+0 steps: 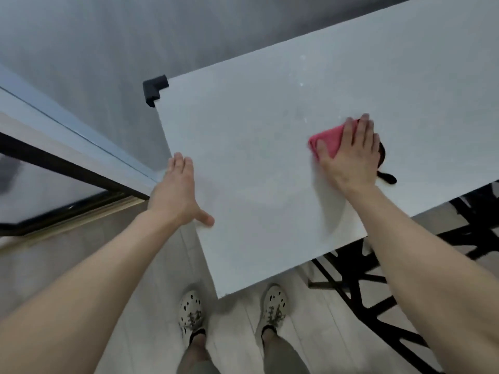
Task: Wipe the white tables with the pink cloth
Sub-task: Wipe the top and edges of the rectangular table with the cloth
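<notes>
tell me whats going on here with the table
A person stands at a white table and is wiping it. The right hand presses flat on a pink cloth on the tabletop. The left hand rests on the table's left edge, fingers straight. A few pale specks show farther along the top. A small dark thing lies by the right hand, partly hidden, and a black corner guard caps the far corner.

The white table (256,157) bears a pink cloth (328,143) and a small black object (387,179).
</notes>
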